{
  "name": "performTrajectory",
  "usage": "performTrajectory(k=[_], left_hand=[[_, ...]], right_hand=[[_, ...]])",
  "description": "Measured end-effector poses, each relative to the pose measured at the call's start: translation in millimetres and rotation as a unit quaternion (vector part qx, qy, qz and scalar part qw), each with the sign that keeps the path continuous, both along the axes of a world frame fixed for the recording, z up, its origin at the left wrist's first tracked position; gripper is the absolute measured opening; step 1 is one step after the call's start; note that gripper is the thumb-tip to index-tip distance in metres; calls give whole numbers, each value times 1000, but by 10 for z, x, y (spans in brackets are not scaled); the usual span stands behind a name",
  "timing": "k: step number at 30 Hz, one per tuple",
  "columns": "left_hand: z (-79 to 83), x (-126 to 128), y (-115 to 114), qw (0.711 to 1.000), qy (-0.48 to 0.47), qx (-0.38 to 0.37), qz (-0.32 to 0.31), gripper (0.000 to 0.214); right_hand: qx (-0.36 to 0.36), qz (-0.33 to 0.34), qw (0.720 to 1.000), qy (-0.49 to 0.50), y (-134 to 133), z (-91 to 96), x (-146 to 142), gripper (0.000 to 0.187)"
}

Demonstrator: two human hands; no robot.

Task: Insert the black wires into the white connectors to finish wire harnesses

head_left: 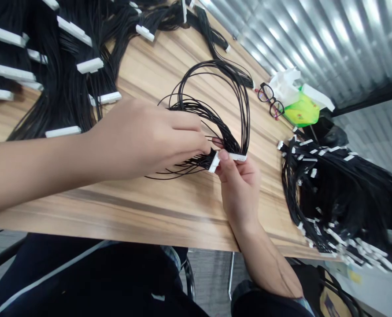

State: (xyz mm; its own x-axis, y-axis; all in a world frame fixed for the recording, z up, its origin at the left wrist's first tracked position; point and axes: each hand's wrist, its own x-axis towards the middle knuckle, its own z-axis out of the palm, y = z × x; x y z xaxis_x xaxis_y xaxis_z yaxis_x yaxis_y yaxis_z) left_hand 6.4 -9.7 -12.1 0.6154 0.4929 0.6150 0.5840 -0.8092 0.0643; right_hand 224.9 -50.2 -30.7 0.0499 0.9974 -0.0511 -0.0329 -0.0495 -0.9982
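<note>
wire loop [202, 110]: all black, the one you're holding
connectors [237, 156]: white, both ends of your loop
table [169, 66]: light tan wood grain, darker brown streaks
left pile [60, 88]: black wires, white housings
right pile [341, 193]: same, black with white bits
glasses [271, 100]: black frames, reddish temples
pouch [301, 110]: bright green, white flap on top
wall [315, 31]: grey, ribbed with light bands
trousers [83, 273]: dark navy, one pale stripe

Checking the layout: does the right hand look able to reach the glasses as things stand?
Probably yes: only bare table lies between right hand and glasses, though it holds a connector.
</note>
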Motion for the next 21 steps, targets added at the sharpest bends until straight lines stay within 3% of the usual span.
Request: performTrajectory(k=[13, 21], left_hand=[[-6, 6, -13, 1000, 22, -22, 4, 35], [-49, 4, -28, 1000, 3, 19, 21, 33]], right_hand=[[18, -3, 1000, 10, -39, 8, -14, 16], [29, -15, 999, -15, -17, -29, -15, 17]])
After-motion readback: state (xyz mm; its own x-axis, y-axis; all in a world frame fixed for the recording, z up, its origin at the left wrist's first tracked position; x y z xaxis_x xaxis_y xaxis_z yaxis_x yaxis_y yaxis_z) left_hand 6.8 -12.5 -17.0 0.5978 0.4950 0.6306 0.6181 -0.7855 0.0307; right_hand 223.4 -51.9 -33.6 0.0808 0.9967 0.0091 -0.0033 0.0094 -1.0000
